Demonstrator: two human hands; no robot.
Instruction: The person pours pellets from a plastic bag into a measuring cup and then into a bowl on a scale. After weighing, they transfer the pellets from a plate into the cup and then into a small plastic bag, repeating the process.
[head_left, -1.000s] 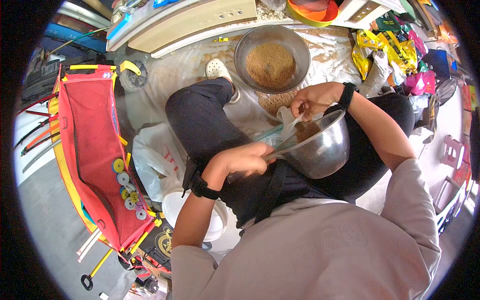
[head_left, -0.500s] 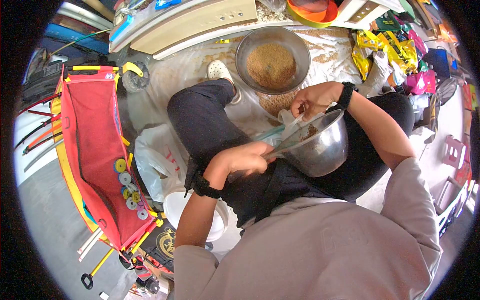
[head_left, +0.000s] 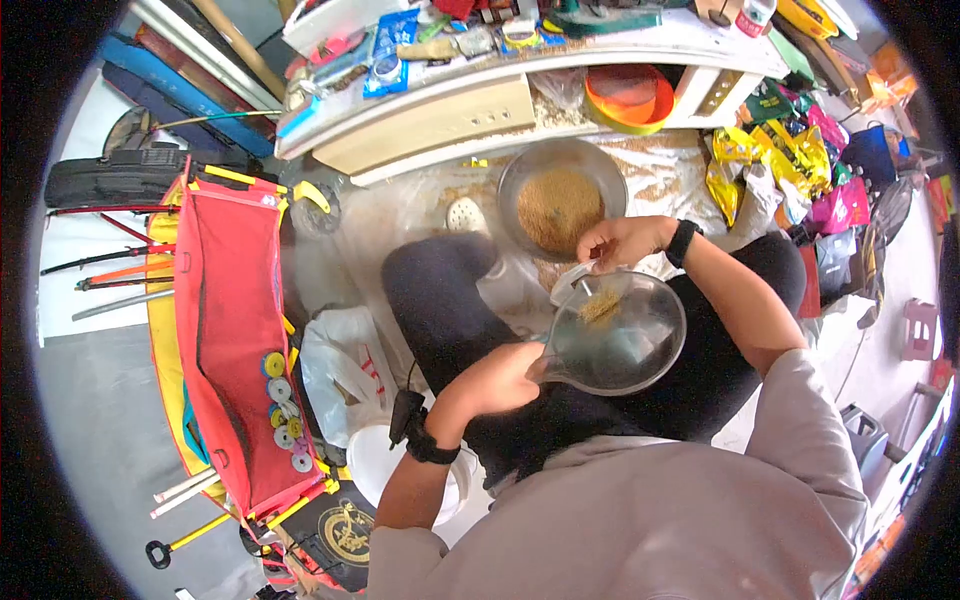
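Note:
My left hand point(head_left: 500, 380) is closed around the handle of a shiny metal dipper point(head_left: 635, 350) above my lap. A small patch of tan, grainy material point(head_left: 600, 305) shows at the dipper's far side, slightly blurred. Just beyond that edge, my right hand point(head_left: 628, 243) pinches the rim of a whitish plastic bag point(head_left: 570, 285); most of the bag is hidden behind the dipper. A wide metal basin point(head_left: 512, 190) of brown grainy material sits on the floor past my right hand.
Plastic sheeting with spilled grains covers the floor. A low cabinet point(head_left: 430, 125) runs across the far side. To the left stands a red fabric wagon point(head_left: 235, 350) with line spools; a white bucket point(head_left: 372, 470) is beside my leg. Yellow bags point(head_left: 735, 170) lie at the right.
The dipper has turned so its broad round face shows more toward me. Both hands appear lower in view, still holding dipper and bag. The view has tilted up, showing more cabinet top.

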